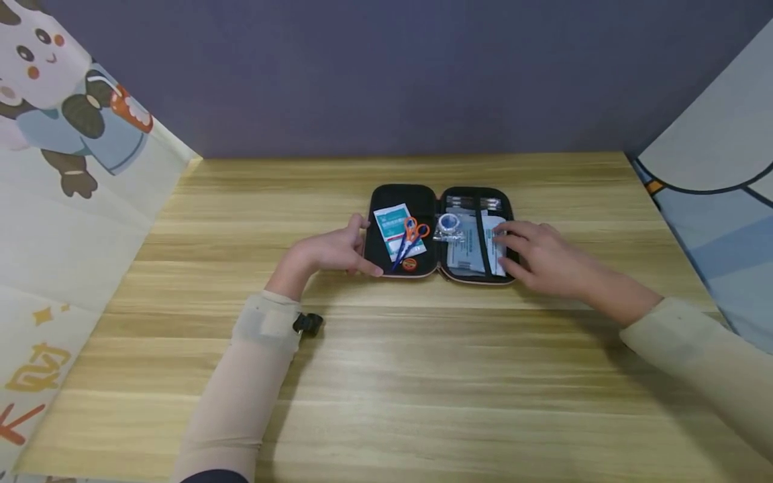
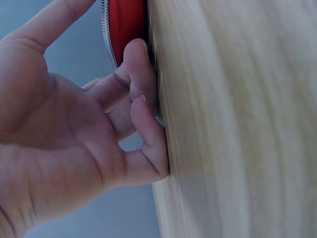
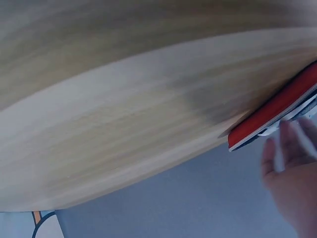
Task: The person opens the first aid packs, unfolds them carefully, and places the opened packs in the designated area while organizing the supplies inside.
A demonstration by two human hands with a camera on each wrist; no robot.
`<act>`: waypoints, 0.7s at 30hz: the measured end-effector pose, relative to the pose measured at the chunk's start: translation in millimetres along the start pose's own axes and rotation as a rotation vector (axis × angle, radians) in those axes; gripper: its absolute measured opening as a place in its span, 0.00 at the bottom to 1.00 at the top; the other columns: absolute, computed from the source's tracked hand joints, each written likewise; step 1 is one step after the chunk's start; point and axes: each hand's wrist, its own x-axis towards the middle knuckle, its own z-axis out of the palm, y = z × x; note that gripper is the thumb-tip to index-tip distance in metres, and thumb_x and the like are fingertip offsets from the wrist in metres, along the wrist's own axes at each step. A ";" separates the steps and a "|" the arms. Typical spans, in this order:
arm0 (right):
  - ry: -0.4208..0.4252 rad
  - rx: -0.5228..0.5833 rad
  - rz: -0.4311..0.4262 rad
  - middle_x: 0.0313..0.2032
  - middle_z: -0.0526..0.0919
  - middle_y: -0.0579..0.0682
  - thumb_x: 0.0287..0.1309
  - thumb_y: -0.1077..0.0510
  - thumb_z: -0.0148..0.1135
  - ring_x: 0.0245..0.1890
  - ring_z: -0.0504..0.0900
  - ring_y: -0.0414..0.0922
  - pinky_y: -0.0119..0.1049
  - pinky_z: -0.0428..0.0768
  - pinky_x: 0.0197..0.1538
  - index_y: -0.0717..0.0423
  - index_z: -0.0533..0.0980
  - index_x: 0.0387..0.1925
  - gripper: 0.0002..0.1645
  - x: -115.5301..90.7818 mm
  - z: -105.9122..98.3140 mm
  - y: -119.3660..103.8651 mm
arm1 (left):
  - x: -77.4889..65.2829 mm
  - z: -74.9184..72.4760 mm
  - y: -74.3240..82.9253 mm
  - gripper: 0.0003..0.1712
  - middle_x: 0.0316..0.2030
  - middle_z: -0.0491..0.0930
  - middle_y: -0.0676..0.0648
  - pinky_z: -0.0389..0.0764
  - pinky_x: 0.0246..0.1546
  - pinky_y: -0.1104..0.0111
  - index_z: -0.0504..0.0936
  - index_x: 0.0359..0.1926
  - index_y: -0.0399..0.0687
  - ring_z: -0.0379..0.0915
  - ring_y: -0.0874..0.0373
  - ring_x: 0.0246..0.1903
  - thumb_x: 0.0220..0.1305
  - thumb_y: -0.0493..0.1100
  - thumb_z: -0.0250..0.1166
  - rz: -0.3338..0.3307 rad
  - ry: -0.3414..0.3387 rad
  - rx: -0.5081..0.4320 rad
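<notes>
An unfolded black zip case (image 1: pixel 401 194) with a red outside lies on the table. Its left half carries a teal and white packet (image 1: pixel 391 218), scissors (image 1: pixel 412 235) with orange handles and blue blades, and a round orange badge. On the right half, pale packets (image 1: pixel 465 251) sit under a black elastic strap, with a wrapped roll of tape (image 1: pixel 449 223) near the hinge. My left hand (image 1: pixel 338 248) grips the case's left edge, thumb at the front corner, fingers bent low against the table (image 2: pixel 143 79). My right hand (image 1: pixel 543 258) touches the packets at the right edge, fingers spread; they blur in the right wrist view.
The wooden table (image 1: pixel 386 376) extends around the case. A dark panel (image 1: pixel 410 74) rises behind it. Cartoon-printed walls (image 1: pixel 66 221) stand at both sides. Thin tubes (image 1: pixel 471 202) lie at the top of the case's right half.
</notes>
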 end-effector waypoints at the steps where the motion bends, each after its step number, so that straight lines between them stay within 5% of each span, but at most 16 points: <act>1: -0.023 0.004 0.037 0.69 0.76 0.69 0.70 0.54 0.68 0.67 0.76 0.67 0.69 0.75 0.65 0.66 0.78 0.66 0.29 0.6 -0.3 0.0 | 0.7 0.3 -0.8 0.57 0.46 0.82 0.42 0.77 0.44 0.63 0.44 0.77 0.46 0.75 0.51 0.32 0.64 0.47 0.77 0.004 -0.001 -0.006; 6: -0.143 0.043 0.135 0.76 0.68 0.68 0.74 0.49 0.66 0.75 0.67 0.69 0.72 0.65 0.74 0.65 0.73 0.72 0.34 2.3 -1.6 -0.2 | 2.0 1.2 -2.3 0.56 0.45 0.82 0.42 0.78 0.40 0.63 0.45 0.76 0.44 0.74 0.52 0.31 0.63 0.44 0.77 0.030 -0.003 -0.033; 12: -0.159 0.117 0.127 0.78 0.66 0.66 0.72 0.52 0.69 0.77 0.66 0.68 0.72 0.62 0.76 0.62 0.74 0.71 0.33 1.7 -1.5 -0.9 | 0.3 0.1 -2.2 0.53 0.42 0.82 0.43 0.78 0.39 0.64 0.47 0.73 0.44 0.74 0.53 0.29 0.63 0.43 0.78 0.034 0.003 -0.027; 21: -0.239 0.149 0.229 0.80 0.62 0.64 0.70 0.49 0.69 0.78 0.64 0.68 0.73 0.56 0.78 0.63 0.77 0.68 0.32 9.6 -4.6 -4.8 | 2.4 -0.7 -4.2 0.56 0.42 0.82 0.43 0.77 0.38 0.65 0.45 0.75 0.43 0.73 0.54 0.28 0.63 0.43 0.78 0.036 -0.006 -0.046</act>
